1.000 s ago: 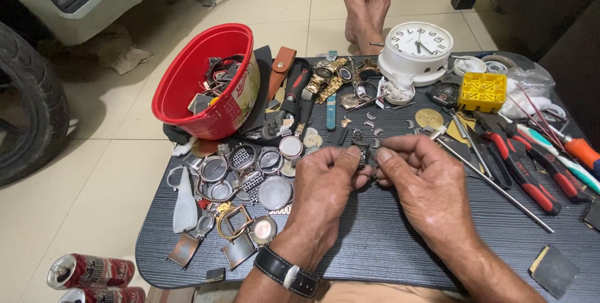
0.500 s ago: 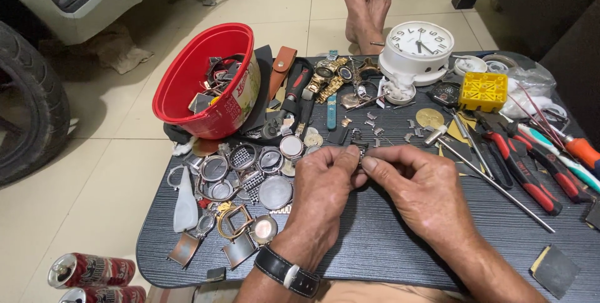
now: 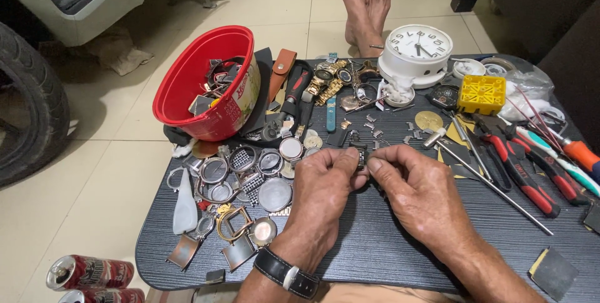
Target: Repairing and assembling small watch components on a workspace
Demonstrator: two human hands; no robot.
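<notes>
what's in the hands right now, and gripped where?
Both hands pinch one small dark metal piece, likely a watch-band segment. The left hand grips its left end, the right hand its right end, between thumb and fingertips.

Red bowl [image 3: 187, 84], yellow block [image 3: 481, 94], white clock [image 3: 417, 50].

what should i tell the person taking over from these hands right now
Left hand: wears a black wristwatch; fingertips pinch one end of a small dark metal watch-band piece.
Right hand: thumb and forefinger pinch the other end of that piece, held just above the dark tray table.
Nearby: loose band links lie just beyond the hands; watch cases and bezels to the left; red bowl of parts behind them; red-handled pliers and a thin metal rod to the right; white clock at the back.
Done: piece picked up, gripped by both hands.
Left: cannot tell whether links are being joined or separated.
</notes>
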